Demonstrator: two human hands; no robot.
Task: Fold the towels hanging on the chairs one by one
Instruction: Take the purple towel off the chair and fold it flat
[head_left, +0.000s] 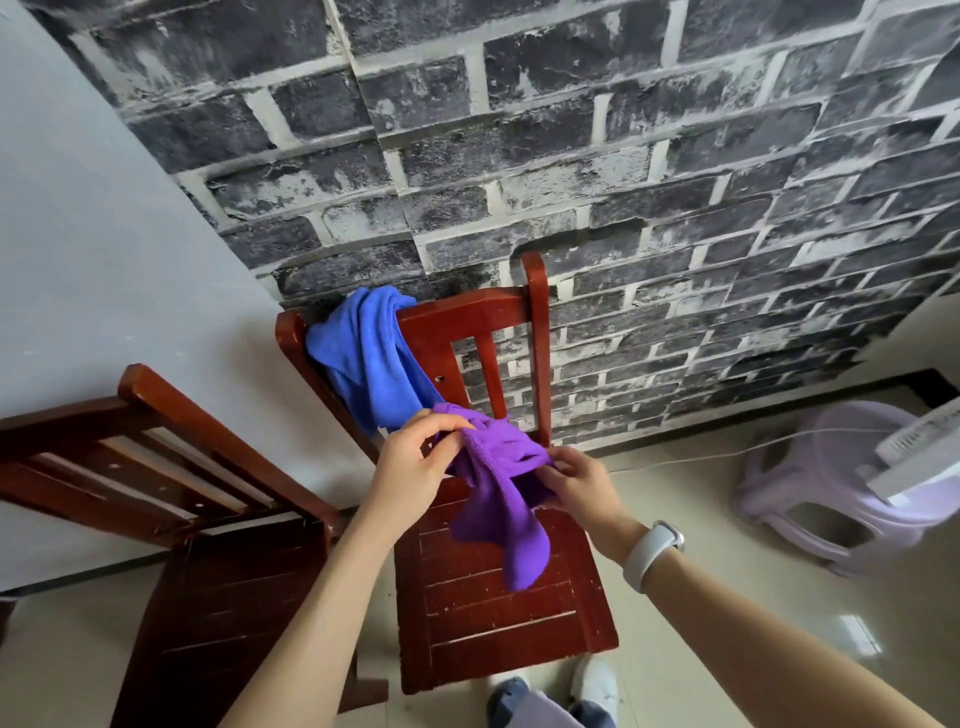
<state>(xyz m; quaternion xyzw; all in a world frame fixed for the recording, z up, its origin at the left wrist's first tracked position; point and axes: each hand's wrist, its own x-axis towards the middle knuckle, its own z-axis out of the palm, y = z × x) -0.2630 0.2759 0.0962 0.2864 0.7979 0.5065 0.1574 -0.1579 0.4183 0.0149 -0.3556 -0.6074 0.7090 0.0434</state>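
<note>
A purple towel hangs bunched in the air above the seat of a red wooden chair. My left hand pinches its upper left edge. My right hand grips its right side, fingers curled into the cloth. The towel's lower end dangles over the seat. A blue towel is draped over the left part of the same chair's backrest, behind the purple one.
A second red wooden chair stands close at the left, nothing hanging on it. A pale lilac plastic stool with a white object on it sits at the right. A brick-pattern wall rises right behind the chairs.
</note>
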